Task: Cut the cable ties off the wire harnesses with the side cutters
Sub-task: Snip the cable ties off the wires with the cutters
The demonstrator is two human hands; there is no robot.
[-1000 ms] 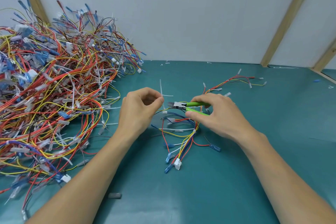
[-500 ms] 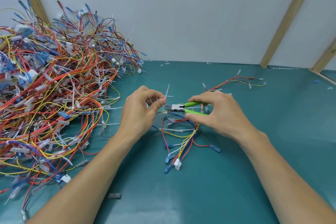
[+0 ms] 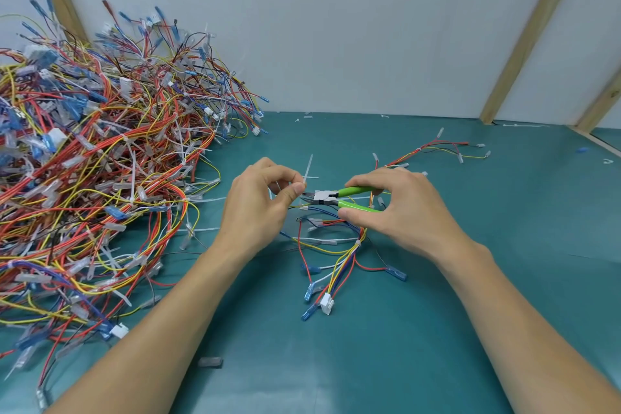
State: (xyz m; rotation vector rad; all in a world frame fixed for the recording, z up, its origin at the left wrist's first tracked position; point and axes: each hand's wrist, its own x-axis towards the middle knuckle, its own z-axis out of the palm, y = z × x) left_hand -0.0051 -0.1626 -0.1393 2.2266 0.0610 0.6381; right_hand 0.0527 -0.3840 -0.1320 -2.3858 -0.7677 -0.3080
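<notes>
My left hand (image 3: 258, 205) pinches a white cable tie (image 3: 307, 169) on a wire harness (image 3: 336, 245) that lies on the teal table in front of me; the tie's tail sticks upward. My right hand (image 3: 400, 212) grips the green-handled side cutters (image 3: 339, 200). Their jaws point left and sit right at my left thumb tip, at the base of the tie. The harness has red, yellow, blue and white wires ending in blue terminals and a white connector (image 3: 326, 304).
A big heap of tied harnesses (image 3: 94, 178) fills the left side of the teal table (image 3: 504, 279). Another loose harness (image 3: 443, 148) lies at the back right. Cut tie scraps litter the back edge. A clear sleeve (image 3: 210, 362) lies near the front. A white wall with wooden battens stands behind.
The cutter jaws have moved left up to my left thumb. My left hand has turned the tie, so its tail now leans to the right.
</notes>
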